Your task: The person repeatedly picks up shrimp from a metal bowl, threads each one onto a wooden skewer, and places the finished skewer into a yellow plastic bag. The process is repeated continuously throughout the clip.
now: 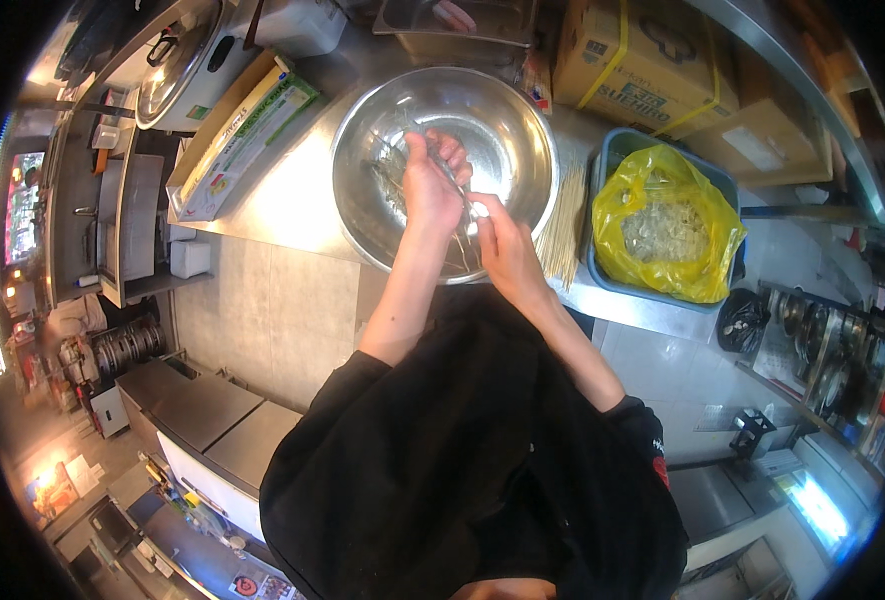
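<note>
Head view: left hand (431,190) is over the steel bowl (528,140), its fingers curled around a slim greyish item (451,176). Item lies between fingers and palm; its kind is too small to tell. Right hand (508,250) is at the item's near end, fingers bunched narrow; cannot tell what they grip. Thin sticks (564,225) lie just right of the bowl.

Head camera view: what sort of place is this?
Probably a commercial kitchen, judging by the long metal counter, the wide metal bowl on it, and the bundle of thin sticks lying beside the bowl.
</note>
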`<control>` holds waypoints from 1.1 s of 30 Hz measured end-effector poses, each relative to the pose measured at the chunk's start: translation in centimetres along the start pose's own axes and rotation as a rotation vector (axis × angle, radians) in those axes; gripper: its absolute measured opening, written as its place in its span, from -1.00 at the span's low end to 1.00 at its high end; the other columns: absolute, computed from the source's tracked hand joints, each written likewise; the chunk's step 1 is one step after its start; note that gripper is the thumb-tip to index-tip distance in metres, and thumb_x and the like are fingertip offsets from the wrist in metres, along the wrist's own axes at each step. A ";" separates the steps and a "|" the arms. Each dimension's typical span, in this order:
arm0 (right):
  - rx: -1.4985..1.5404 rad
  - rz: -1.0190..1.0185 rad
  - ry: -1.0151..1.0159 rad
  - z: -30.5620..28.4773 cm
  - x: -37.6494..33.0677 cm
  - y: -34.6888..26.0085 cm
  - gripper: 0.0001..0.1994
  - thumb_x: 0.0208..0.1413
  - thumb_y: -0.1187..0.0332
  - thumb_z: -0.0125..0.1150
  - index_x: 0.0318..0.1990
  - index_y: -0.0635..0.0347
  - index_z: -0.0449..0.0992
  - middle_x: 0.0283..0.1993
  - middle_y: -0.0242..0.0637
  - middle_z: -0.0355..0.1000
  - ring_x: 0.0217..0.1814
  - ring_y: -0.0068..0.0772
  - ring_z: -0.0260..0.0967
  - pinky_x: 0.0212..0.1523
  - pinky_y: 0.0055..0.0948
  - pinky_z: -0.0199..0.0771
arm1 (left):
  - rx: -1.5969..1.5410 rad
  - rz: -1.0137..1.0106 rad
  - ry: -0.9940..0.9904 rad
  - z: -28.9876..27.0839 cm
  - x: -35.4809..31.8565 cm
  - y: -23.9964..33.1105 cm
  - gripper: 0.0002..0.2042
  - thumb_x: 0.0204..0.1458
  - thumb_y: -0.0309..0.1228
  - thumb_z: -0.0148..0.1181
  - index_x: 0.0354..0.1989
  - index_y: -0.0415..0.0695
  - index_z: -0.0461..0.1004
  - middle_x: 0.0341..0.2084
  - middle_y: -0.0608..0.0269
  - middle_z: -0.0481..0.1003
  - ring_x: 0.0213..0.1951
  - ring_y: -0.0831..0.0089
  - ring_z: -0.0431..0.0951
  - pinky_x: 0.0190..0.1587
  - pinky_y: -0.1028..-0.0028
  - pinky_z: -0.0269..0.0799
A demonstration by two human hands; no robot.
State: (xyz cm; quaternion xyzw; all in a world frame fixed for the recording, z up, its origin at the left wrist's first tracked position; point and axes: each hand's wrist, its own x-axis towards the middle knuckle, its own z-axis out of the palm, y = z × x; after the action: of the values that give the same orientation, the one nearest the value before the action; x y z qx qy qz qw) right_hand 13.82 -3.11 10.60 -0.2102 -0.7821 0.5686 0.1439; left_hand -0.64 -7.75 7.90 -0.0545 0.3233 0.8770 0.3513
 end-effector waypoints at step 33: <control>0.092 -0.067 0.079 1.2 1.2 2.1 -0.90 0.26 0.50 -0.03 -0.15 0.29 0.22 -0.49 0.12 0.40 -0.41 0.29 0.39 -0.40 -0.04 0.31 | 0.000 -0.032 -0.042 0.9 -1.3 -0.3 -0.64 0.35 0.04 -0.28 -0.24 0.03 0.27 -0.48 0.40 0.21 -0.41 0.53 0.18 -0.42 0.54 0.10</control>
State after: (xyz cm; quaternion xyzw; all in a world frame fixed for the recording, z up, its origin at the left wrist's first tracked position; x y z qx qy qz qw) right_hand 12.54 -3.00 8.19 -0.1995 -0.7555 0.5901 0.2030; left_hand 0.65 -7.83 8.84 -0.0413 0.3147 0.8723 0.3718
